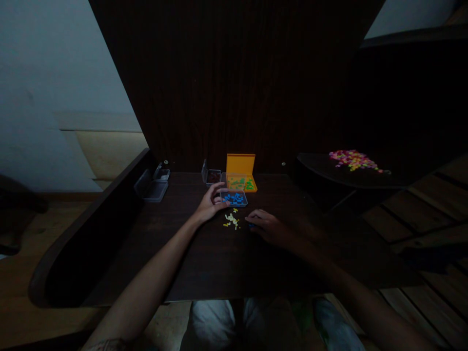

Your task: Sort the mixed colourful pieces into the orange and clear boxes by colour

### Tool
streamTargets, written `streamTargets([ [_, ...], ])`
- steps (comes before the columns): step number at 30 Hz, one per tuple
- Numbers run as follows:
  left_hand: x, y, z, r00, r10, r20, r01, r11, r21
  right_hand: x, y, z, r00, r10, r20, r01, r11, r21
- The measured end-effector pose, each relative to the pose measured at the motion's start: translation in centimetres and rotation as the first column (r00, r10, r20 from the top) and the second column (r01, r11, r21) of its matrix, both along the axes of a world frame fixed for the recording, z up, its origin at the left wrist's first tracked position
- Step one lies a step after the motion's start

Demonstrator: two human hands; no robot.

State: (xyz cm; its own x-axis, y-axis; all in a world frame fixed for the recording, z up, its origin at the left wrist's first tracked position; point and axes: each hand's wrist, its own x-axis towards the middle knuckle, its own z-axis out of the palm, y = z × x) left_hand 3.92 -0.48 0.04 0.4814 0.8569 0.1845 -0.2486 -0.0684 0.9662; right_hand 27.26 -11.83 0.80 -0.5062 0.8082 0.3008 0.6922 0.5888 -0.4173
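My left hand (212,204) grips the left side of a small clear plastic box (246,199), thumb at the front and fingers behind. Small blue pieces (234,198) lie in that box. To the right, my right hand (266,225) is low over the table with its fingers curled together. A bit of blue (251,225) shows at its fingertips, too small and dark to make out its shape. Between the hands lies a loose scatter of pale yellow pieces (231,220), with a few deeper yellow ones among them.
An open orange case (240,163) with green pieces stands behind the clear box. Left of it is an open box of dark reddish pieces (214,177). Clear lidded boxes (156,191) sit at far left. Colourful pieces (353,160) are heaped on the curved right-hand shelf (318,168).
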Motion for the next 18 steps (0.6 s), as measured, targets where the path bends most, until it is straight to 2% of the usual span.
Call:
streamTargets([
  [5, 0.0, 0.0, 0.0, 1.000, 0.004, 0.001, -0.004, 1.000, 0.002, -0.4, -0.1, 0.3, 0.999, -0.015, 0.030, 0.016, 1.000, -0.025],
  [12, 0.0, 0.0, 0.0, 1.000, 0.015, 0.005, -0.015, 1.000, -0.010, -0.8, -0.3, -0.2, 0.999, -0.030, -0.041, 0.031, 0.999, 0.021],
  [18, 0.0, 0.1, -0.1, 1.000, 0.011, 0.009, -0.011, 1.000, -0.003, -1.2, -0.5, -0.1, 0.996, -0.093, 0.011, 0.092, 0.995, 0.027],
])
